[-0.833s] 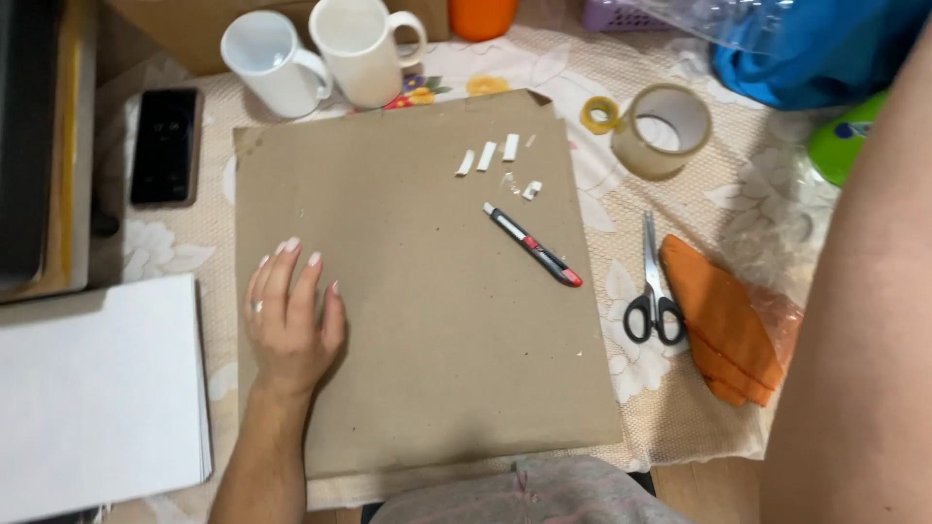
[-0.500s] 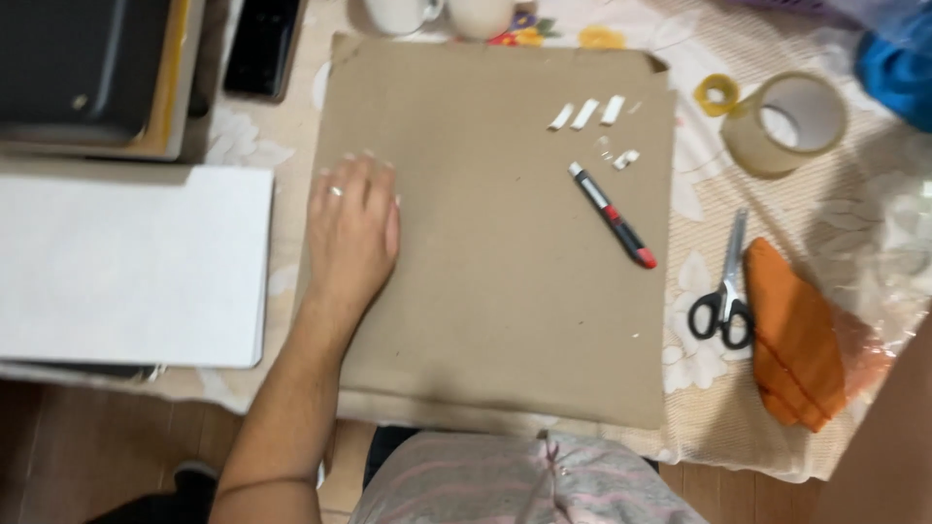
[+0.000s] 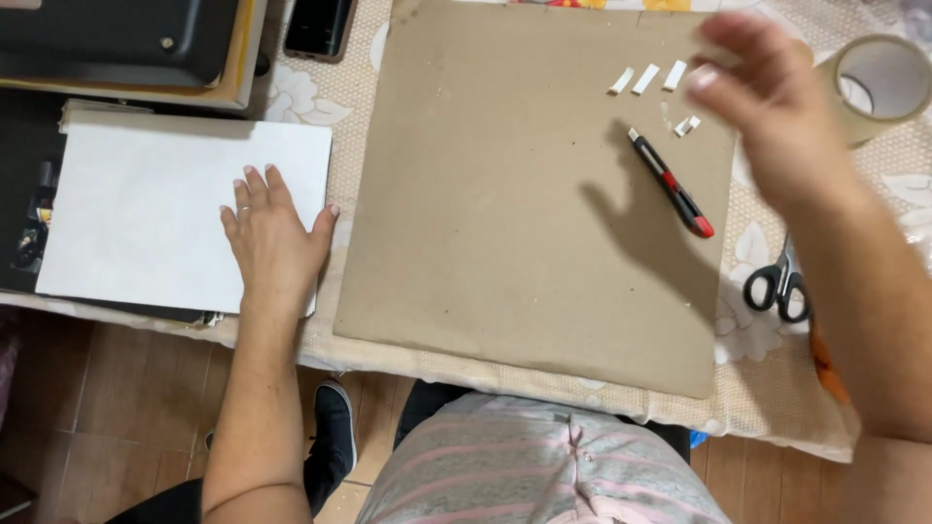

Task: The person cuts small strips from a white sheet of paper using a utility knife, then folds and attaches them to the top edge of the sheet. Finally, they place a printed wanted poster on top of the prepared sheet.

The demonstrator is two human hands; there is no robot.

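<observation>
Cardboard sheet [image 3: 505, 223], utility knife [image 3: 670, 182], tape roll [image 3: 874, 87], scissors [image 3: 780, 283]

A white rectangular sheet [image 3: 146, 209] lies flat at the table's left edge, beside brown cardboard [image 3: 505, 194].

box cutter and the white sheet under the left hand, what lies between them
Head view: only bare brown cardboard lies between the box cutter and the white sheet.

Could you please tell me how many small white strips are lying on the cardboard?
5 that I can see: three strips in a row near the far edge of the cardboard, two smaller bits just below them. The right hand may hide more.
</observation>
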